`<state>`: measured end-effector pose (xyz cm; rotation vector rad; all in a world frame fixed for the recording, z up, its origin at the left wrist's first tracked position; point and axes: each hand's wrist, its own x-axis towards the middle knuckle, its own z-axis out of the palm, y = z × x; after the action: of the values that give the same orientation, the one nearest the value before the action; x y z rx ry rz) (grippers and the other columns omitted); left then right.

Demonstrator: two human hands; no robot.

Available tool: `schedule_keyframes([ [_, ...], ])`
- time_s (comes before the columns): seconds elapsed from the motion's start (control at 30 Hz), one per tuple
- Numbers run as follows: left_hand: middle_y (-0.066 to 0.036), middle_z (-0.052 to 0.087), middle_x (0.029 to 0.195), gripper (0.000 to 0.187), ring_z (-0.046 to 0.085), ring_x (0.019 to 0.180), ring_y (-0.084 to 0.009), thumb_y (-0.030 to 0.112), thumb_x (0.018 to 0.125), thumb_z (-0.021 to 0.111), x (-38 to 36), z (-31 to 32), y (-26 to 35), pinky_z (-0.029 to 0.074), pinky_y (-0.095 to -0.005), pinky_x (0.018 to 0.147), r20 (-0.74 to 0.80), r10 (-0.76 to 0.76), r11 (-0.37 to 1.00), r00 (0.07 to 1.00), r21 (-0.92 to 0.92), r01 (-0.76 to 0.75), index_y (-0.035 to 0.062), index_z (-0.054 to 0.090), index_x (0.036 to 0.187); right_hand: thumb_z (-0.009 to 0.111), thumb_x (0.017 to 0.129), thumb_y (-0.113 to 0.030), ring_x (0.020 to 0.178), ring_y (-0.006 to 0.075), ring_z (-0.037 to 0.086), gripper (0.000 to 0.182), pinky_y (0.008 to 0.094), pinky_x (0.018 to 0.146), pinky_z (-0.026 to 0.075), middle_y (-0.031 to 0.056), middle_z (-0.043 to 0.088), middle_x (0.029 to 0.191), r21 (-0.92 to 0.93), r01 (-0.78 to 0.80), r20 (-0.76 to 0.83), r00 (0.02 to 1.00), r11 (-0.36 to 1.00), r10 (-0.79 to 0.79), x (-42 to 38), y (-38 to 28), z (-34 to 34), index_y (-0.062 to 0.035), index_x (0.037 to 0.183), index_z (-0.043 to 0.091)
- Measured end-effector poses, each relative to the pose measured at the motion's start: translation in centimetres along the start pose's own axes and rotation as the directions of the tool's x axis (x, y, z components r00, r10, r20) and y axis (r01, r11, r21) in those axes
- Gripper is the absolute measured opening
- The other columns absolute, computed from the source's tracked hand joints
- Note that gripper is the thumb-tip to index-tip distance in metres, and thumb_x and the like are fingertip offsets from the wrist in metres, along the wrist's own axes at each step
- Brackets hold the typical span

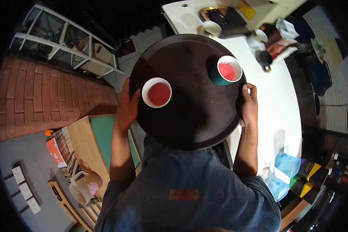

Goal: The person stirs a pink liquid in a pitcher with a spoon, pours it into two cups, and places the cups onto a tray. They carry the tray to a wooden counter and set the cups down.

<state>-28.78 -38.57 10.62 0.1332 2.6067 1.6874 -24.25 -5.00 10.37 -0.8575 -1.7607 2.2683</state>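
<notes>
A round black serving tray [193,127] is held level in front of my body. My left hand [128,106] grips its left rim, with the thumb on top. On the opposite rim, my right hand [249,103] is closed round the edge, its lower fingers hidden under the tray. Two paper cups of red drink stand upright on the tray. One cup [144,94] is close to my left thumb. The other cup [222,80], green outside and white inside, stands near my right hand.
To the right runs a white counter [276,96] with mugs [260,36] and bags at its far end. Blue water jugs [287,164] are at lower right. On the left are a brick wall [38,89], a white-framed shelf [65,36] and a wooden cabinet [83,143].
</notes>
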Motion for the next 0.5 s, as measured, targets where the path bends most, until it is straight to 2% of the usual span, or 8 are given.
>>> schedule_keyframes([
  [0.2, -0.018, 0.047, 0.134, 0.047, 0.043, 0.125, -0.0247, 0.010, 0.095, 0.046, 6.5, -9.6, -5.1, 0.032, -0.0321, 0.104, -0.064, -0.011, 0.992, 0.998, -0.130, 0.003, -0.0031, 0.034, 0.138, 0.049, 0.098, -0.021, 0.080, 0.0096, 0.055, 0.014, 0.0227, 0.069, 0.045, 0.0032, 0.059, 0.093, 0.126, 0.085, -0.016, 0.996, 0.988, -0.084, 2.1, 1.0, 12.9, -0.0095, 0.107, 0.048],
  [0.27, -0.017, 0.048, 0.133, 0.046, 0.044, 0.124, -0.0237, 0.010, 0.095, 0.047, 8.5, -12.7, -6.2, 0.032, -0.0320, 0.104, -0.087, -0.024, 0.988, 0.996, -0.155, 0.010, -0.0030, 0.035, 0.138, 0.049, 0.098, -0.020, 0.084, 0.0103, 0.055, 0.016, 0.0229, 0.073, 0.045, 0.0032, 0.059, 0.096, 0.163, 0.068, -0.003, 0.998, 0.984, -0.068, 3.0, 1.4, 16.6, -0.0086, 0.109, 0.048],
  [0.33, -0.015, 0.049, 0.131, 0.046, 0.046, 0.120, -0.0212, 0.012, 0.095, 0.048, 10.9, -15.6, -6.5, 0.034, -0.0316, 0.102, -0.061, -0.127, 0.940, 0.990, -0.326, 0.101, -0.0027, 0.036, 0.137, 0.049, 0.098, -0.020, 0.085, 0.0106, 0.056, 0.016, 0.0231, 0.073, 0.046, 0.0032, 0.059, 0.096, 0.158, 0.079, 0.009, 0.997, 0.984, -0.081, 4.1, 1.4, 20.1, -0.0082, 0.109, 0.048],
  [0.37, -0.015, 0.049, 0.131, 0.046, 0.046, 0.120, -0.0212, 0.012, 0.095, 0.048, 11.9, -16.7, -6.7, 0.034, -0.0316, 0.102, -0.066, -0.123, 0.941, 0.990, -0.325, 0.095, -0.0027, 0.036, 0.137, 0.049, 0.098, -0.019, 0.086, 0.0108, 0.056, 0.017, 0.0231, 0.074, 0.046, 0.0034, 0.060, 0.097, 0.180, 0.075, 0.027, 0.996, 0.981, -0.081, 4.6, 1.5, 21.6, -0.0078, 0.110, 0.048],
  [0.43, -0.013, 0.050, 0.129, 0.046, 0.047, 0.118, -0.0197, 0.017, 0.097, 0.049, 13.8, -18.6, -7.2, 0.034, -0.0312, 0.102, -0.080, -0.169, 0.857, 0.982, -0.503, 0.106, -0.0017, 0.037, 0.137, 0.049, 0.098, -0.019, 0.087, 0.0111, 0.057, 0.018, 0.0230, 0.075, 0.046, 0.0036, 0.060, 0.099, 0.211, 0.078, 0.042, 0.995, 0.974, -0.088, 6.2, 1.6, 25.0, -0.0074, 0.111, 0.049],
  [0.5, -0.014, 0.048, 0.132, 0.048, 0.045, 0.120, -0.0202, 0.020, 0.097, 0.049, 15.8, -20.4, -6.1, 0.033, -0.0310, 0.103, -0.066, -0.187, 0.857, 0.980, -0.498, 0.130, -0.0010, 0.035, 0.138, 0.048, 0.098, -0.018, 0.095, 0.0139, 0.057, 0.023, 0.0257, 0.082, 0.047, 0.0067, 0.061, 0.106, 0.241, 0.069, 0.028, 0.997, 0.968, -0.078, 7.5, 1.6, 27.6, -0.0066, 0.118, 0.049],
])
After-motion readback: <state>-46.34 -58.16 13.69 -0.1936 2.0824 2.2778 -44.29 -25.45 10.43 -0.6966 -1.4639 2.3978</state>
